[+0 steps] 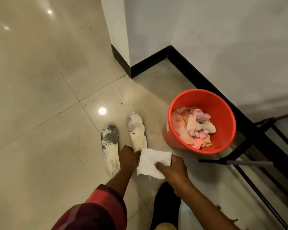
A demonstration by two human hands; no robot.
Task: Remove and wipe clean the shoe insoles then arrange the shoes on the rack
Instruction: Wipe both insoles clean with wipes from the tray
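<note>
Bucket [223, 113] full of crumpled wipes [194, 128]

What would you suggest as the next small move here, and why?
Probably lower the white wipe, held in the right hand, onto the insole nearer the bucket: the left hand is at its heel and grey dirt shows near its toe.

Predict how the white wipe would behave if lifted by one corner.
Probably floppy: the wipe sags and creases where the right hand pinches it. Likely very light, since it looks thin. Unlikely to slip: its surface looks soft, not glossy.
</note>
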